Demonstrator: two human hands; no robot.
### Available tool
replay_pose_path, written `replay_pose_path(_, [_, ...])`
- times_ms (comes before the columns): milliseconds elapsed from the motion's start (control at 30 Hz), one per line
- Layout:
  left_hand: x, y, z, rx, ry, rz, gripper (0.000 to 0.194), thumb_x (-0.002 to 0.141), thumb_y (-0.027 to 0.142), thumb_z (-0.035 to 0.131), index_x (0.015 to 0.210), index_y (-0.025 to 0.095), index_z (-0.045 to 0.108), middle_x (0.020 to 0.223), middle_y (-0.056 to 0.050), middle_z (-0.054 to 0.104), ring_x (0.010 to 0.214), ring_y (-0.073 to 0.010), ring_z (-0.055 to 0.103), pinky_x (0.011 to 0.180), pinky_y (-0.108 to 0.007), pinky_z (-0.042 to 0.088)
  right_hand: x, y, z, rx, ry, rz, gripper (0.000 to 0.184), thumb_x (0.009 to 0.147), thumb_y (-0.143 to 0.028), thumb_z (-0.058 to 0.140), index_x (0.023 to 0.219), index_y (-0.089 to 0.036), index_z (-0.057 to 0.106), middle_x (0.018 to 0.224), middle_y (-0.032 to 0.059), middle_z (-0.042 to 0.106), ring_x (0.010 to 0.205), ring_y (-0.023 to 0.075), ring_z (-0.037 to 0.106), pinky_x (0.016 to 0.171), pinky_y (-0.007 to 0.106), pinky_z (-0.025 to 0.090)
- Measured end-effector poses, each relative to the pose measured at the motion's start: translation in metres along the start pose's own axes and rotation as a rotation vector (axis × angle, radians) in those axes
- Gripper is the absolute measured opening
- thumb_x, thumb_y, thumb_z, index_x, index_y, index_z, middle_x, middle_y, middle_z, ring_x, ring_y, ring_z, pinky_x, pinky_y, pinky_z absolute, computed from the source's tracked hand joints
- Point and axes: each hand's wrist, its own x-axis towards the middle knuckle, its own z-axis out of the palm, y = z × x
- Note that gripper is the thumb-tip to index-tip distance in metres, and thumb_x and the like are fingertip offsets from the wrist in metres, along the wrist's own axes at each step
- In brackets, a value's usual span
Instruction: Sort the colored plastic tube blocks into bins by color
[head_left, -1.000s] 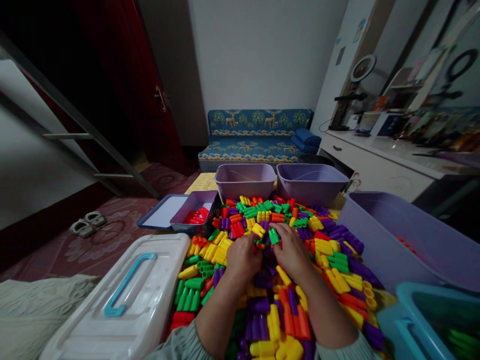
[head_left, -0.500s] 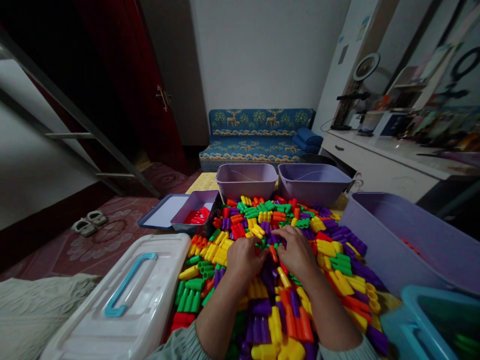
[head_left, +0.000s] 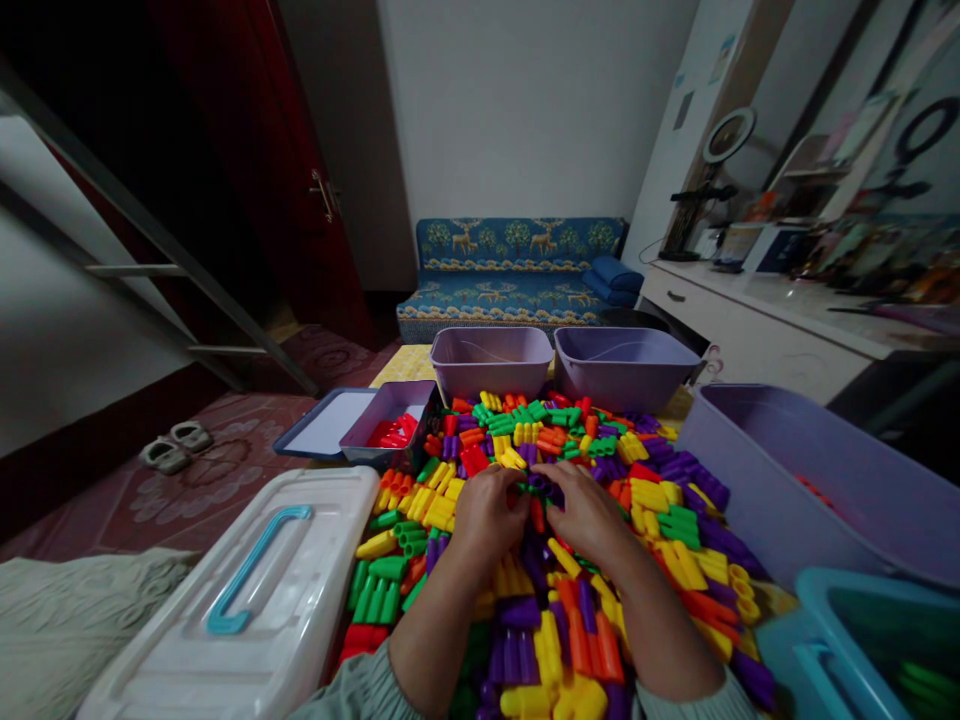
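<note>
Bullet-shaped plastic building blocks [head_left: 424, 505] in red, orange, yellow, green and purple lie in a thick spread over the table. Over the middle of the heap, my left hand [head_left: 489, 508] is closed, fingers curled inward. Its fingertips are hidden behind its back, with a bit of red and green showing beside them; what it grips I cannot make out. Close by on the right, my right hand [head_left: 581, 503] bends its fingers and thumb around a purple building block [head_left: 547, 487] in the gap between the hands. Part of that block is covered by the fingers.
Two lilac bins [head_left: 491, 365] stand behind the heap, a larger lilac bin [head_left: 795, 480] to the right. A turquoise bin [head_left: 832, 655] is at the lower right. Left are a tin [head_left: 390, 425] with red pieces and a white lid [head_left: 300, 560] with a blue handle.
My right hand has shifted slightly left, closer to my left hand, and its fingers have drawn in around the purple block. My left hand stays nearly in place.
</note>
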Motion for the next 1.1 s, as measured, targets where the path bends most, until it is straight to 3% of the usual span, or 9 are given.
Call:
replay_pose_path(167, [0.002,-0.001,0.001,-0.08,0.034,0.027,0.025,0.074,0.019,0.058,0.094,0.02,0.072,0.084,-0.005,0.07,0.077,-0.0166,0.063,0.068,-0.024,0.042,0.004,-0.002,-0.001,0.126,-0.019,-0.011,0.038,0.074,-0.011,0.05,0.107,-0.021,0.067,0.105,0.0059,0.065,0.103,0.0191,0.058,0.092,0.03,0.042])
replay_pose_path(267, [0.004,-0.002,-0.001,-0.104,0.057,0.002,0.022,0.08,0.026,0.055,0.091,0.019,0.072,0.075,-0.004,0.069,0.068,-0.0146,0.062,0.062,-0.023,0.039,0.005,0.0,-0.009,0.18,-0.01,0.05,0.027,0.081,-0.019,0.05,0.103,-0.02,0.066,0.101,0.0057,0.068,0.096,0.0191,0.062,0.082,0.028,0.045])
replay_pose_path(433, [0.004,0.003,-0.017,0.063,-0.079,-0.04,0.027,0.083,0.038,0.053,0.082,0.02,0.073,0.063,-0.004,0.067,0.058,-0.0142,0.058,0.052,-0.023,0.028,-0.002,0.005,-0.025,-0.161,-0.045,0.234,0.031,0.081,-0.021,0.05,0.108,-0.017,0.064,0.101,0.0112,0.07,0.098,0.0267,0.064,0.079,0.034,0.045])
replay_pose_path(633, [-0.002,0.012,-0.035,0.252,-0.32,0.044,0.02,0.075,0.03,0.058,0.084,0.024,0.074,0.078,-0.005,0.072,0.074,-0.02,0.064,0.056,-0.025,0.033,-0.007,0.001,-0.028,-0.261,-0.101,0.219,0.042,0.076,-0.024,0.056,0.119,-0.022,0.06,0.113,0.0099,0.066,0.107,0.0274,0.061,0.084,0.035,0.044])
replay_pose_path(733, [-0.005,0.016,-0.033,0.263,-0.33,0.084,0.022,0.073,0.031,0.06,0.089,0.025,0.073,0.083,-0.005,0.071,0.079,-0.0219,0.065,0.061,-0.026,0.039,-0.006,-0.001,-0.026,-0.252,-0.09,0.224,0.045,0.076,-0.028,0.058,0.121,-0.024,0.06,0.114,0.0093,0.066,0.104,0.0269,0.062,0.082,0.034,0.045])
replay_pose_path(833, [-0.008,0.018,-0.024,0.229,-0.297,0.108,0.029,0.072,0.034,0.062,0.099,0.026,0.071,0.093,-0.006,0.068,0.083,-0.0224,0.065,0.066,-0.027,0.045,-0.005,-0.001,-0.022,-0.24,-0.094,0.23,0.045,0.077,-0.031,0.058,0.121,-0.024,0.06,0.1,0.0092,0.07,0.095,0.0281,0.065,0.075,0.035,0.045])
replay_pose_path(967, [-0.009,0.015,-0.011,0.145,-0.234,0.09,0.048,0.07,0.032,0.065,0.117,0.024,0.063,0.105,-0.009,0.067,0.091,-0.0246,0.064,0.076,-0.032,0.049,-0.001,0.002,-0.015,-0.071,-0.039,0.218,0.041,0.077,-0.03,0.057,0.117,-0.019,0.061,0.085,0.0086,0.071,0.083,0.0257,0.066,0.068,0.032,0.044])
replay_pose_path(1100, [-0.003,0.009,-0.002,-0.148,-0.108,0.06,0.059,0.07,0.021,0.064,0.128,0.019,0.055,0.11,-0.009,0.068,0.093,-0.0223,0.064,0.083,-0.033,0.05,0.005,0.002,-0.01,0.37,0.07,0.189,0.037,0.076,-0.033,0.06,0.11,-0.018,0.061,0.09,0.0057,0.07,0.084,0.0212,0.065,0.072,0.03,0.047])
